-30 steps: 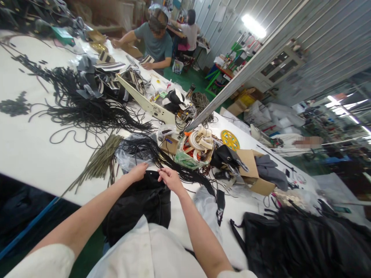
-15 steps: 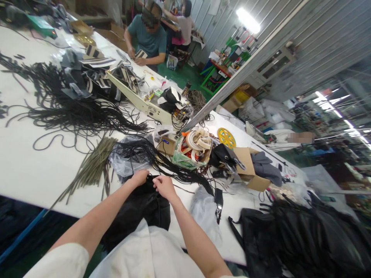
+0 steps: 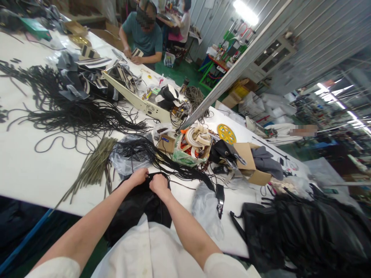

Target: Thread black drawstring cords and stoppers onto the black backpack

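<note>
In my one view, from the head, the black bag [image 3: 131,210] sits at the bench's [image 3: 26,158] near edge, partly past it, against the shirt [image 3: 130,251]. The left hand [image 3: 140,176] pinches its rim; the right hand's [image 3: 159,184] fingers curl together over it, tips hidden. I'd worry that a loosened grip lets the overhanging weight drag it off, or that black cords [image 3: 162,162] just beyond snag. Its mouth points toward them, its long axis seemingly crossing that edge.
</note>
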Demonstrator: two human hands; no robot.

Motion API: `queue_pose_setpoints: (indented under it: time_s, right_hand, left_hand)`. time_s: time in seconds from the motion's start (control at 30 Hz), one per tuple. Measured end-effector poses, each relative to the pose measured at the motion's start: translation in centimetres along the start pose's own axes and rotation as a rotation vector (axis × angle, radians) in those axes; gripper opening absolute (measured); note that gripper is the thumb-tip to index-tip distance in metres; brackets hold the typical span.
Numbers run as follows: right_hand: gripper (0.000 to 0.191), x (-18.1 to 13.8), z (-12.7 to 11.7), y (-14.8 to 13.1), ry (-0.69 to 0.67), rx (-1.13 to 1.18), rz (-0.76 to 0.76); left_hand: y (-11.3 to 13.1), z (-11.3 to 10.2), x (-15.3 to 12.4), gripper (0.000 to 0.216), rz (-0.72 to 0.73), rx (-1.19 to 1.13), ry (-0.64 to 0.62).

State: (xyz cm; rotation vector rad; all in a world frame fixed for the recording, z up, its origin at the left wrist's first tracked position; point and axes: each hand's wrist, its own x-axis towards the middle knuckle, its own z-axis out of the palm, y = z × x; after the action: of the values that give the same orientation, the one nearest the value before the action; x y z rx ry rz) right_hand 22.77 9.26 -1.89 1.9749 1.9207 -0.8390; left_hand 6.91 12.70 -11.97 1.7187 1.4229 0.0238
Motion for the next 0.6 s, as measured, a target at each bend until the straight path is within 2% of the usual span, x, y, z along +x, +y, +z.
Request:
queue_pose_setpoints:
  time_s: [0.6]
  right_hand:
    - [0.029, 0.1, 0.6, -0.4, -0.027, -0.075, 0.002]
  left_hand:
    - [1.0, 0.2, -1.6, 0.031, 0.028, -0.124, 0.039]
